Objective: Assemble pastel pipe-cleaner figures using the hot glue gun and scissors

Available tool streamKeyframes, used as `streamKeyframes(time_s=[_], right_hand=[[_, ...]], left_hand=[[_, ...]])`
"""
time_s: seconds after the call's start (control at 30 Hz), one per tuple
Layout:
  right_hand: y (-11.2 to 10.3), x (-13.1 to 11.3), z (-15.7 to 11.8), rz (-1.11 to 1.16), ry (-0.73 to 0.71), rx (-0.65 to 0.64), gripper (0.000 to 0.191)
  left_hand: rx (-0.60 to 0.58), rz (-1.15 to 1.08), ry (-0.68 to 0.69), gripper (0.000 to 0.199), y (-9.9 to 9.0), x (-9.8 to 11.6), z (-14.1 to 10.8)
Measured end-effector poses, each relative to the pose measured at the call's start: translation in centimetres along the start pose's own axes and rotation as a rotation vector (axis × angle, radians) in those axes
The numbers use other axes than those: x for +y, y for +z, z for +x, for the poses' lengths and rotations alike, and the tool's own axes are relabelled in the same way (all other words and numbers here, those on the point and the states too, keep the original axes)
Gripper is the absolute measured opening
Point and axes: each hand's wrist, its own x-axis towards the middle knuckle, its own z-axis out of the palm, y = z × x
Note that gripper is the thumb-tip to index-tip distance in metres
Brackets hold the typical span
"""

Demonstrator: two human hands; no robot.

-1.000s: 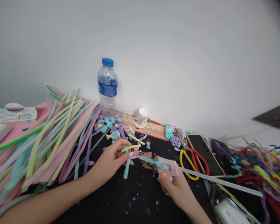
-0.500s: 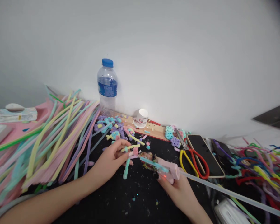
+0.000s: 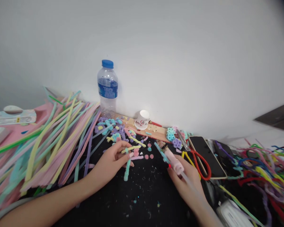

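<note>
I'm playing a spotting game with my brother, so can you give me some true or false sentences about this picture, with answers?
1. The right hand holds a pink glue gun. True.
2. The bottle has a red cap. False: the bottle has a blue cap.
3. The left hand holds fuzzy pieces. True.
4. The left hand holds scissors. False: the scissors lie near a phone.
5. A white cup sits on the wooden strip. True.
</note>
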Motion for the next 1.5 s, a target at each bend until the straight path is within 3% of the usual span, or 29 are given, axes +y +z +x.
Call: streamKeyframes(time_s=[0.23,0.37,0.53,0.63,0.73,0.8,1.07,1.5], right_hand=[[1.1,2.5,0.8,-0.206,-0.012,0.109,0.042],[0.8,2.2,0.6,-0.255,-0.058,0.173,0.049],[0.5,-1.5,0.4,0.099,-0.11,0.163,0.024],[0.9,-3.8,0.9,0.284,-0.112,-0.014,0.016],[1.4,-4.9,1.8,0.381,-0.116,-0.141,0.022],[1.6,-4.9,2.1,0.422,-0.125,-0.167,0.022],[3.0,-3.6,1.2,0.484,-0.228,-0.071,0.019],[4.4,-3.4,1.0,0.568,-0.051,-0.07,0.016]], left_hand=[[-0.008,0.001,0.007,0.019,0.0,0.0,-0.1],[-0.028,0.012,0.01,0.019,0.0,0.1,-0.2],[-0.106,0.01,0.019,0.02,0.2,-0.1,-0.3],[-0.176,-0.004,0.028,0.018,0.4,0.0,-0.4],[-0.227,-0.019,0.042,0.016,0.6,0.1,-0.4],[-0.228,-0.008,0.042,0.018,0.7,0.1,-0.4],[-0.214,0.156,0.068,0.016,0.7,0.3,-0.5],[-0.271,0.101,0.036,0.026,0.4,0.2,-0.6]])
